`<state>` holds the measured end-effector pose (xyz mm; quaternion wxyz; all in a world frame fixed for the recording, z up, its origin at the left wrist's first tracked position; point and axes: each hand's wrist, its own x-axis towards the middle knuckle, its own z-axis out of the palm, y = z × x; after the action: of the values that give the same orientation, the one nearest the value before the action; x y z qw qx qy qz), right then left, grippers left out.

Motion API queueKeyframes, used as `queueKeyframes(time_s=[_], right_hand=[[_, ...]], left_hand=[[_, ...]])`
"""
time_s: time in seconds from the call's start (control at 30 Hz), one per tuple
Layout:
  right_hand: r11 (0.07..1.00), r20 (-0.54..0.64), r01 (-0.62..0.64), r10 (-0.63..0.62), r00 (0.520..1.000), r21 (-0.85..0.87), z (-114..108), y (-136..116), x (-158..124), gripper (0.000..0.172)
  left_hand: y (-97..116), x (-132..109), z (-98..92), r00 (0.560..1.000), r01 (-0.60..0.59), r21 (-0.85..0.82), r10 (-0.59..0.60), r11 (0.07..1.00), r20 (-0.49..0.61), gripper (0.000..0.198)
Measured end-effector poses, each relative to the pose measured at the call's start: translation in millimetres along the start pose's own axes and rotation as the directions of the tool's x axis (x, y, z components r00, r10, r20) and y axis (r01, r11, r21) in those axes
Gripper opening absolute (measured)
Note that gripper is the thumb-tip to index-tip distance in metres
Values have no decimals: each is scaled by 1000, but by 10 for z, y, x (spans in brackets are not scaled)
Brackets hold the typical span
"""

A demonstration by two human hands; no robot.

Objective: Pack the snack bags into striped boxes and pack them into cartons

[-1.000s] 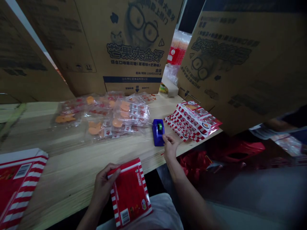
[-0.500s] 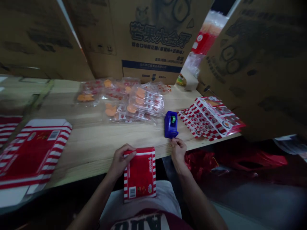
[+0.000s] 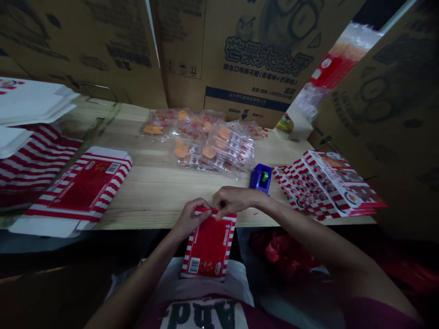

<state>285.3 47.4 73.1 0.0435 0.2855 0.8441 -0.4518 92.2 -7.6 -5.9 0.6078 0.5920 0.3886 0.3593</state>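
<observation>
A red box with striped edges [image 3: 209, 246] stands between my lap and the table's front edge, its barcode side facing me. My left hand [image 3: 192, 218] holds it at the top left corner, thumb on the face. My right hand [image 3: 231, 201] is at the box's top edge, fingers bent and closed against it; anything small between them is hidden. Just behind my right wrist sits a blue tape dispenser [image 3: 260, 178] with a green core.
Clear bags with orange pieces [image 3: 219, 141] lie mid-table. Checkered printed sheets [image 3: 329, 185] are at the right. Flat striped cartons [image 3: 85, 187] and white-backed cartons [image 3: 30, 103] lie at the left. Large cardboard boxes [image 3: 185, 41] stand behind.
My right hand has moved left from the tape dispenser to the top edge of the red box. My left hand still holds the box. The view has turned left.
</observation>
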Motion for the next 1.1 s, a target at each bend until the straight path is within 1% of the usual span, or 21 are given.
queueKeyframes(time_s=[0.07,0.13,0.23,0.3,0.37,0.43,0.5,0.57,0.6,0.67,0.7,0.77,0.8,0.83,0.9,0.93,0.97,1.0,1.03,1.07,1.1], right_hand=[[987,-32,-47,43,999,-154,61,4,67,35],[962,-117,-121,95,989,-244,110,-5,80,30],[957,-210,-199,154,965,-212,125,9,70,25],[977,-197,-209,195,961,-50,126,76,71,28],[953,-85,-207,230,969,221,159,189,78,35],[836,78,-222,212,974,501,240,306,86,41],[670,189,-253,169,967,698,345,377,87,43],[523,198,-256,164,966,813,420,377,71,44],[475,177,-239,172,969,847,428,353,51,44],[467,90,-172,191,977,867,369,277,-22,42],[504,24,-128,207,978,854,306,234,-77,42],[595,-122,-49,242,963,802,155,159,-219,44],[621,-177,-26,263,948,783,86,133,-295,48],[616,-215,-9,288,933,787,35,118,-365,52],[518,-229,22,339,912,855,5,120,-458,60],[451,-217,38,353,910,892,30,133,-473,60],[393,-206,53,358,911,918,78,150,-466,57],[358,-200,65,356,913,932,140,166,-444,52],[349,-209,78,355,911,934,207,180,-414,48],[361,-234,95,365,901,928,267,189,-389,45],[382,-276,120,387,880,916,310,194,-381,43]], left_hand=[[1,-13,-16,1000,-2,6,2,1000,-9,21],[10,-31,-33,1000,-1,18,2,1000,-23,20],[60,-71,-52,999,13,23,-13,1000,-34,20],[107,-104,-60,999,20,26,-19,999,-28,21],[137,-139,-62,1000,-3,48,4,999,-19,20],[137,-167,-57,999,-43,68,43,997,-4,17],[129,-190,-48,998,-67,69,66,995,14,15],[179,-215,-49,996,-90,59,90,994,18,14],[248,-235,-57,993,-116,63,116,991,11,12],[493,-301,-91,976,-216,114,219,970,-10,8],[658,-349,-112,956,-282,171,291,944,-26,7],[999,-463,-137,882,-426,357,470,832,-43,16],[1137,-516,-131,815,-493,476,579,728,-41,23],[1229,-555,-105,728,-549,588,685,594,-13,28],[1239,-563,6,560,-612,726,820,312,120,31],[1155,-532,85,496,-638,744,845,198,201,29],[1024,-485,170,453,-665,737,850,121,269,26],[861,-436,250,428,-700,710,841,77,330,23],[686,-395,311,426,-729,681,823,67,375,22],[515,-372,337,435,-756,650,801,77,412,25],[363,-366,312,472,-778,620,744,101,473,38]])
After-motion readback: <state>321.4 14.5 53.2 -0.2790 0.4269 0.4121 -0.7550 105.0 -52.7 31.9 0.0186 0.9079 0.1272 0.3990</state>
